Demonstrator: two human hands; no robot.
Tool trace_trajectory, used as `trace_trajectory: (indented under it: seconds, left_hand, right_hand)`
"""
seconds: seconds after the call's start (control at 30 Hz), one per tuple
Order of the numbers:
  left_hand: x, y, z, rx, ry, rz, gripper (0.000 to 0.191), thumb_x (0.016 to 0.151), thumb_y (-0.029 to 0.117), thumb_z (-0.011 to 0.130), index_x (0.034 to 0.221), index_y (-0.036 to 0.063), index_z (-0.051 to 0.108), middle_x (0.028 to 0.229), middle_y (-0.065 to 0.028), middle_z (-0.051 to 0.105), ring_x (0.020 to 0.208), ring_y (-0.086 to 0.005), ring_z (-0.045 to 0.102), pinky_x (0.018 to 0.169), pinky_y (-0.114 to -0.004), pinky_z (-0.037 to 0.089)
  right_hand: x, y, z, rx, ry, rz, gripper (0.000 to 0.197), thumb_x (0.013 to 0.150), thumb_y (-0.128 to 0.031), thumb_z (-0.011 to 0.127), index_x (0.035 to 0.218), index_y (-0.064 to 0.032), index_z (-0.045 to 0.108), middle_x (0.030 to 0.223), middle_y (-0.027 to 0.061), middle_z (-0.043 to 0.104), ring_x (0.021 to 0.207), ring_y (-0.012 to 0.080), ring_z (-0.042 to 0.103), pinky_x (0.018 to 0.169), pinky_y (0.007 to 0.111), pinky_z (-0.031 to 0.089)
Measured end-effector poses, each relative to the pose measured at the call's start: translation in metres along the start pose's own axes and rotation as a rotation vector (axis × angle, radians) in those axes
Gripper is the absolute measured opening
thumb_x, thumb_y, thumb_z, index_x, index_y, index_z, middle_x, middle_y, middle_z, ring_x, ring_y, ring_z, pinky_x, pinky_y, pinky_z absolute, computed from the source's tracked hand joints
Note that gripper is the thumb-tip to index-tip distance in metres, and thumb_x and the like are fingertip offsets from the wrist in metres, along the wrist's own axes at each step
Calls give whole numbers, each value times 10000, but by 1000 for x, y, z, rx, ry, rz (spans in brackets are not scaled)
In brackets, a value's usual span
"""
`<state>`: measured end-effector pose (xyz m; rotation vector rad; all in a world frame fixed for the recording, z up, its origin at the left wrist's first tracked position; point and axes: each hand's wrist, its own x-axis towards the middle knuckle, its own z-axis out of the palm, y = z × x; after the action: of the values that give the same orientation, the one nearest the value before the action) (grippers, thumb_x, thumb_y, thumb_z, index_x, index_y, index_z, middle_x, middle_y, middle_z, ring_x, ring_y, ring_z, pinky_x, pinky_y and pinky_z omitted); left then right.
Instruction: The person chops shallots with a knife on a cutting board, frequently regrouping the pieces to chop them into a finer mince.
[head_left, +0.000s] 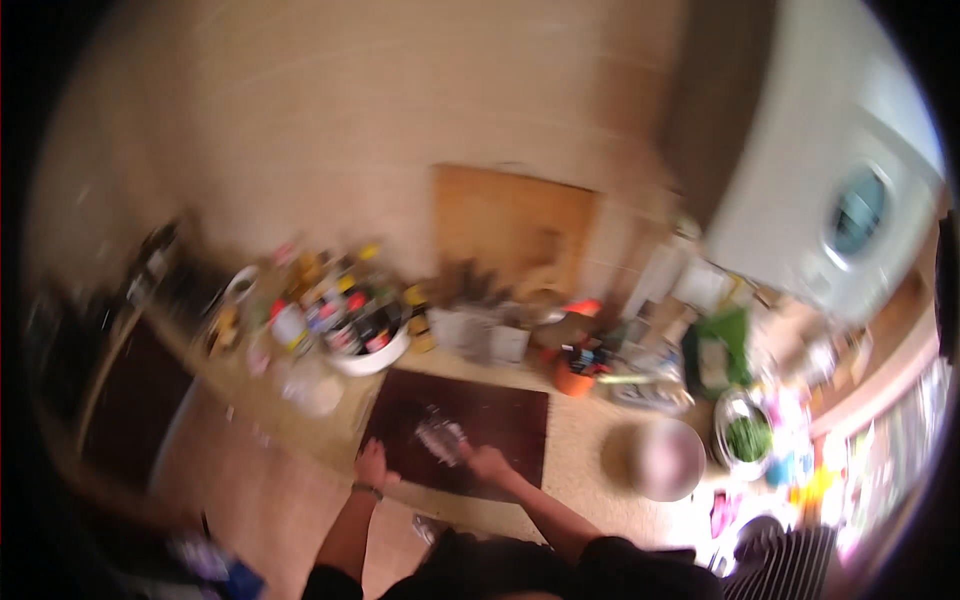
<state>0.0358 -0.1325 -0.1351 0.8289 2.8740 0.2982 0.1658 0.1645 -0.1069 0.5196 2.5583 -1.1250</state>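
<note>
A dark reddish-brown cutting board (502, 427) lies on the counter before me. My right hand (489, 465) grips a broad-bladed knife, likely a cleaver (441, 435), whose blade is over the middle of the board. Motion blur hides the blade's exact outline and whether it touches the surface. At the board's lower left edge is my left hand (374, 465), thumb apart from the fingers and nothing seen in it. A band circles that wrist.
Right of the board stands a pale bowl (670, 460); beyond it, a metal bowl holds green vegetables (748, 439). Behind are a white basin of bottles (373, 361), a knife holder (480, 337) and an orange container (574, 382). A wooden board (510, 217) leans on the wall.
</note>
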Motion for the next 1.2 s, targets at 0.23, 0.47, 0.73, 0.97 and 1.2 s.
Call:
trace_trajectory:
  seconds: [0.23, 0.47, 0.73, 0.97, 1.2]
  left_hand:
    - [17, 18, -26, 114, -177, 34, 1193, 478, 425, 897, 1395, -52, 301, 1477, -256, 284, 1317, -352, 376, 1068, -390, 354]
    - [8, 4, -8, 182, -106, -29, 1215, 446, 446, 899, 1397, -28, 311, 1468, -216, 324, 1250, -337, 452, 1011, -409, 420]
    - [33, 39, -37, 133, 62, 62, 1085, 448, 339, 888, 1337, -24, 383, 1415, -203, 379, 1219, -331, 472, 986, -429, 426]
    - [0, 32, -38, 130, 35, -29, 973, 476, 265, 879, 1282, -42, 431, 1365, -204, 426, 1201, -335, 474, 1005, -437, 398]
    - [2, 38, -45, 132, -38, -49, 1019, 522, 300, 876, 1348, -38, 383, 1428, -208, 369, 1260, -324, 438, 1063, -428, 349]
  right_hand:
    - [4, 7, 46, -228, 391, -300, 378, 970, -267, 384, 1266, -60, 497, 671, 247, 594, 625, 404, 618, 549, 493, 511]
    - [10, 4, 57, -208, 381, -277, 328, 971, -264, 422, 1196, -63, 551, 644, 220, 565, 557, 382, 582, 464, 481, 473]
    - [21, 31, 31, -363, 602, -295, 384, 999, -330, 389, 1044, -33, 629, 672, 241, 580, 594, 425, 592, 502, 497, 479]
    - [-38, -42, -12, -33, 477, -60, 664, 973, -474, 406, 639, 59, 620, 702, 338, 592, 714, 487, 619, 607, 523, 511]
    - [-49, -58, -30, -14, 294, -7, 723, 978, -514, 329, 724, 88, 637, 752, 352, 599, 808, 522, 596, 729, 544, 489]
